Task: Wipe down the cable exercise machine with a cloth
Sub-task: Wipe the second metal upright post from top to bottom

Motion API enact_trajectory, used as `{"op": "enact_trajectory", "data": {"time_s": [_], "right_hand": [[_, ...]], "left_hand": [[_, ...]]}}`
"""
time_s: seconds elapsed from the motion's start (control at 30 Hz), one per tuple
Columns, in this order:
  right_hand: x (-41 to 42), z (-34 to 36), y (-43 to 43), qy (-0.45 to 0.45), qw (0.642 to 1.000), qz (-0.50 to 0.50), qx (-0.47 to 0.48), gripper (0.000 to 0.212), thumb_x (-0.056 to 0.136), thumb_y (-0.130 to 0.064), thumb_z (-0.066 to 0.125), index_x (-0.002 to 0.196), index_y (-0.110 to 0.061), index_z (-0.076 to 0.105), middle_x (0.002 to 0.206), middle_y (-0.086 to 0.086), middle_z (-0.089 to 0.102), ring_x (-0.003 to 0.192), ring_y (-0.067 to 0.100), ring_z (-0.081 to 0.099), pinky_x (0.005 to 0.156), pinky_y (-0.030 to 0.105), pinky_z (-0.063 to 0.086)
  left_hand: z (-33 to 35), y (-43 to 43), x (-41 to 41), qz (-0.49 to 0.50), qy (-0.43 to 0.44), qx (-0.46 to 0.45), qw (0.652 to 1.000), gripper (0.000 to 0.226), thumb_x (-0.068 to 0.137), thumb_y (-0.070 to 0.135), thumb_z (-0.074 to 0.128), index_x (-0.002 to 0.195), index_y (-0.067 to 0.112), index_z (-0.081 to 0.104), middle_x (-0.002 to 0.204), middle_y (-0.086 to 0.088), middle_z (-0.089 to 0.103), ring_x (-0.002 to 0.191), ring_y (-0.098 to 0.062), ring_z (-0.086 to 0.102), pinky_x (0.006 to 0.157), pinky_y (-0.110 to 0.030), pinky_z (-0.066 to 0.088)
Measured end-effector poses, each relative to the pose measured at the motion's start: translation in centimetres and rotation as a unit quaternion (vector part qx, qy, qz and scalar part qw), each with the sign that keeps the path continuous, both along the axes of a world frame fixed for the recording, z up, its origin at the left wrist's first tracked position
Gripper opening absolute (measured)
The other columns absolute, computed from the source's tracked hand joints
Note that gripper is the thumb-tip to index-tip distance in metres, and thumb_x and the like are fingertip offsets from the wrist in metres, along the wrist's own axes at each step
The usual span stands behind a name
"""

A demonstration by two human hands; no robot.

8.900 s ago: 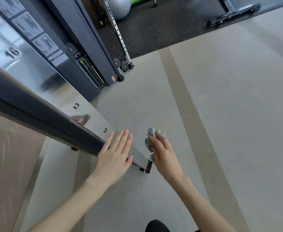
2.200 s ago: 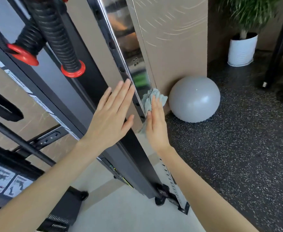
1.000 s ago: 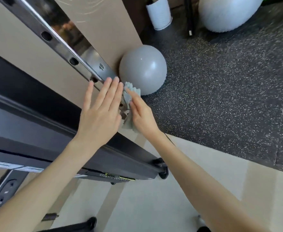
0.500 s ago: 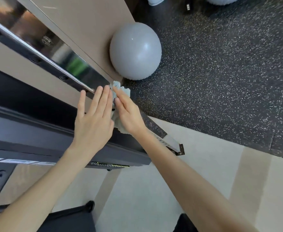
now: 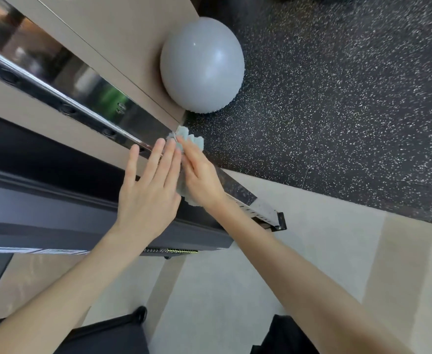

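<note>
Right hand (image 5: pixel 200 177) presses cloth (image 5: pixel 195 143) flat-fingered on rail (image 5: pixel 94 93), left hand (image 5: pixel 148 198) open and flat just beside it; risk: unpinched cloth could slip off or snag in rail holes.

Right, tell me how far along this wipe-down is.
Looks done: the rail above the hands shines without visible smears. In hand: the right hand presses the cloth on the rail's lower part, left hand flat beside it. Left: the short stretch down to the foot, and possibly the dark frame, which shows no sign of wiping either way.
</note>
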State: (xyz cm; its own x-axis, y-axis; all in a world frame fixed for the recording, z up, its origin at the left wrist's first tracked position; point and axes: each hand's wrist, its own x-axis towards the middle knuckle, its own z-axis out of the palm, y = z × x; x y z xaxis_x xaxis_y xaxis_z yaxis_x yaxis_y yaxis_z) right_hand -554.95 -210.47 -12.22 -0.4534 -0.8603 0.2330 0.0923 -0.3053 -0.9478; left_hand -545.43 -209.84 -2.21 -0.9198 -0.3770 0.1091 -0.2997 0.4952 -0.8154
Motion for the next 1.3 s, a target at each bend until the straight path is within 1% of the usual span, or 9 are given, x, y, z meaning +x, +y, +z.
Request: {"op": "enact_trajectory", "data": {"time_s": [0.17, 0.3, 0.57, 0.63, 0.77, 0.9, 1.13, 1.2, 1.3], "right_hand": [[-0.5, -2.8, -0.3, 0.083, 0.995, 0.003, -0.053, 0.045, 0.097, 0.008, 0.039, 0.142, 0.004, 0.039, 0.147, 0.019, 0.04, 0.14, 0.029, 0.031, 0.118, 0.03, 0.02], [-0.6, -8.5, 0.0, 0.076, 0.997, 0.001, -0.019, 0.049, 0.098, 0.007, 0.037, 0.146, -0.003, 0.034, 0.151, 0.016, 0.033, 0.143, 0.021, 0.022, 0.116, 0.015, 0.01], [-0.6, -18.8, 0.3, 0.049, 0.998, 0.019, 0.042, 0.049, 0.102, -0.003, 0.033, 0.149, -0.016, 0.031, 0.155, 0.004, 0.027, 0.146, 0.014, 0.018, 0.119, 0.021, 0.011], [-0.5, -19.2, 0.2, 0.022, 0.999, 0.019, 0.043, 0.046, 0.103, -0.007, 0.033, 0.148, -0.016, 0.033, 0.155, 0.004, 0.029, 0.145, 0.013, 0.02, 0.12, 0.03, 0.015], [-0.3, -17.3, -0.2, 0.003, 1.0, 0.005, 0.001, 0.044, 0.103, -0.02, 0.034, 0.146, -0.014, 0.037, 0.153, 0.005, 0.035, 0.144, 0.016, 0.024, 0.119, 0.042, 0.019], [-0.5, -18.4, -0.5, 0.025, 0.999, -0.005, -0.046, 0.043, 0.103, -0.015, 0.038, 0.146, -0.012, 0.036, 0.152, 0.006, 0.035, 0.144, 0.015, 0.024, 0.119, 0.037, 0.017], [-0.8, -27.7, -0.5, 0.034, 0.999, 0.005, -0.012, 0.043, 0.103, -0.008, 0.036, 0.145, -0.016, 0.038, 0.147, -0.01, 0.033, 0.143, 0.005, 0.022, 0.116, 0.015, 0.013], [-0.7, -30.2, -0.5, 0.025, 1.0, 0.001, 0.001, 0.042, 0.104, -0.009, 0.036, 0.145, -0.016, 0.038, 0.148, -0.009, 0.035, 0.141, 0.003, 0.024, 0.116, 0.016, 0.015], [-0.6, -31.5, -1.0, 0.013, 1.0, -0.013, 0.0, 0.042, 0.103, -0.011, 0.035, 0.144, -0.015, 0.04, 0.151, 0.002, 0.038, 0.142, 0.009, 0.027, 0.118, 0.03, 0.02]], "left_hand": [[-2.5, -0.5, -0.7, 0.019, 0.018, -0.007, 1.0, 0.06, 0.089, 0.014, 0.037, 0.145, -0.008, 0.032, 0.152, -0.022, 0.033, 0.144, -0.033, 0.027, 0.118, -0.054, -0.003], [-6.3, -1.3, -0.2, 0.015, -0.002, -0.005, 1.0, 0.062, 0.087, 0.016, 0.041, 0.144, -0.007, 0.033, 0.152, -0.022, 0.032, 0.143, -0.033, 0.026, 0.118, -0.054, -0.003], [-12.2, -3.0, 0.4, -0.066, 0.025, -0.044, 0.997, 0.048, 0.096, 0.027, 0.045, 0.138, 0.005, 0.051, 0.147, -0.019, 0.043, 0.137, -0.033, 0.039, 0.115, -0.057, 0.011], [-13.5, -3.3, 0.5, -0.077, 0.02, -0.042, 0.996, 0.046, 0.097, 0.029, 0.046, 0.137, 0.007, 0.053, 0.146, -0.019, 0.044, 0.137, -0.032, 0.04, 0.115, -0.057, 0.01], [-14.9, -4.2, 0.6, -0.063, 0.008, -0.063, 0.996, 0.053, 0.102, 0.035, 0.039, 0.147, 0.007, 0.038, 0.153, -0.016, 0.033, 0.144, -0.029, 0.025, 0.116, -0.055, 0.002], [-15.4, -5.3, 0.4, -0.081, 0.003, -0.082, 0.993, 0.057, 0.101, 0.037, 0.037, 0.151, 0.01, 0.029, 0.157, -0.013, 0.026, 0.146, -0.027, 0.012, 0.116, -0.054, -0.003], [-17.3, -5.4, -0.4, -0.113, 0.054, -0.084, 0.989, 0.047, 0.098, 0.03, 0.047, 0.137, 0.006, 0.05, 0.151, -0.021, 0.036, 0.141, -0.036, 0.029, 0.115, -0.057, 0.002], [-19.4, -5.0, -0.3, -0.113, 0.062, -0.08, 0.988, 0.044, 0.097, 0.029, 0.049, 0.133, 0.004, 0.055, 0.148, -0.021, 0.04, 0.138, -0.036, 0.034, 0.115, -0.057, 0.003], [-23.2, -4.4, -0.1, -0.104, 0.069, -0.07, 0.99, 0.044, 0.099, 0.029, 0.047, 0.132, 0.001, 0.055, 0.146, -0.021, 0.042, 0.137, -0.035, 0.035, 0.115, -0.057, 0.006]]}}
